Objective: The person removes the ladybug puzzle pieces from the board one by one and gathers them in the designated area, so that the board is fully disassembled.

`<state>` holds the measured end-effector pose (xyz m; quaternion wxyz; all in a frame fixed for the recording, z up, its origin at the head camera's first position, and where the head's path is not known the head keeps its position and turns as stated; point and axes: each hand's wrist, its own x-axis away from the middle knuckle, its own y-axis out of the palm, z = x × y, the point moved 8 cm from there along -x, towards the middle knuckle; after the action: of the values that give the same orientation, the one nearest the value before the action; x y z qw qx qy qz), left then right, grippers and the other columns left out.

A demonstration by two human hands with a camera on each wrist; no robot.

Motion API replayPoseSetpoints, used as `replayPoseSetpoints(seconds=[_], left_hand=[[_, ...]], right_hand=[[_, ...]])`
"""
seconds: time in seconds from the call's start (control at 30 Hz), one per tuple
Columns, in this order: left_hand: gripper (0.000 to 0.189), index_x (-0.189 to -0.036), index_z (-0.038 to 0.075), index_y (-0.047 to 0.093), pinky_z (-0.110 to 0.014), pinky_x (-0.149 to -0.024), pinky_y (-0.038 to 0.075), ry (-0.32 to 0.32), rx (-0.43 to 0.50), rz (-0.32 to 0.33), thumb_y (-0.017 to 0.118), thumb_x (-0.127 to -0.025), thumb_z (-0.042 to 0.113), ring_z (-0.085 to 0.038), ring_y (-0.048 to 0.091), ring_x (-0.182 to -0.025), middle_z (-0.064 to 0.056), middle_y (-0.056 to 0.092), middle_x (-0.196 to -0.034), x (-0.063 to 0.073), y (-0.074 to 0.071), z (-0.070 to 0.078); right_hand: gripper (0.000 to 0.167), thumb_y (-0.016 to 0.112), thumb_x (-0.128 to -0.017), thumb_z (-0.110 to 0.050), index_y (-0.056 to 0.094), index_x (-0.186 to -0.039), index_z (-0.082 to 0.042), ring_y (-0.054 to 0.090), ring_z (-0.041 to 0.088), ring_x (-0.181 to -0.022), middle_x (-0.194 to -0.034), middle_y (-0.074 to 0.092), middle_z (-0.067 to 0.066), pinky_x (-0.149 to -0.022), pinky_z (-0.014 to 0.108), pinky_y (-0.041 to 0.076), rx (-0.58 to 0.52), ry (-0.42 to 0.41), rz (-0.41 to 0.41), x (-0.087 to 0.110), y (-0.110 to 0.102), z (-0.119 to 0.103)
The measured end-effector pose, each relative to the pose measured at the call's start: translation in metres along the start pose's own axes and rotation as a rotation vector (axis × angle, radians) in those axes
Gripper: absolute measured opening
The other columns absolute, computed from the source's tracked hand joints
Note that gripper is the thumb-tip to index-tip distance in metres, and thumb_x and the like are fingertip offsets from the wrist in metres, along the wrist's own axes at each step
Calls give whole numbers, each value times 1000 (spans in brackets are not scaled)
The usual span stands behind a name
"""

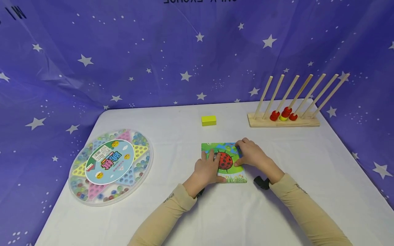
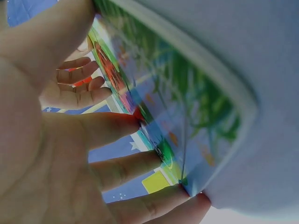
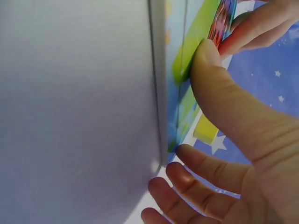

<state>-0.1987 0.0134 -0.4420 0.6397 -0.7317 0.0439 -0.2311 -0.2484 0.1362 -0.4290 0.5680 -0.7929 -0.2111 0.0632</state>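
Observation:
A square board with a ladybug picture lies flat on the white table. Thin seam lines cross its face in the left wrist view, as between puzzle pieces. My left hand rests on the board's left part, fingers spread and fairly straight, thumb near the bottom edge. My right hand is at the upper right side; its thumb touches the face and its index finger touches the far corner. The other right fingers lie loosely bent beyond the edge. Part of the picture is hidden under the left fingers.
A yellow block lies behind the board. At the left is a round Chinese checkers box with marbles inside. A wooden peg rack with several red and yellow beads stands at the back right. Behind the table hangs a purple star-patterned cloth.

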Motion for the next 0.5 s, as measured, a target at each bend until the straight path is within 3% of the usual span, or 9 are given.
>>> replayPoseSetpoints(seconds=[0.23,0.5], left_hand=[[100,-143,16,30,-35,-79,47,2,-10,-1,54,-66,74,-37,32,-125,-11,27,-144,2,0,-1],[99,-144,17,29,-35,-79,47,-5,-10,-13,53,-66,74,-36,30,-127,-10,25,-145,2,1,-1]], right_hand=[[74,84,-60,-34,49,-114,4,48,36,-95,-106,49,22,-80,49,39,-98,-38,-11,-4,2,8],[72,83,-61,-34,46,-112,3,45,32,-94,-104,45,19,-81,48,37,-137,-55,-51,-5,3,9]])
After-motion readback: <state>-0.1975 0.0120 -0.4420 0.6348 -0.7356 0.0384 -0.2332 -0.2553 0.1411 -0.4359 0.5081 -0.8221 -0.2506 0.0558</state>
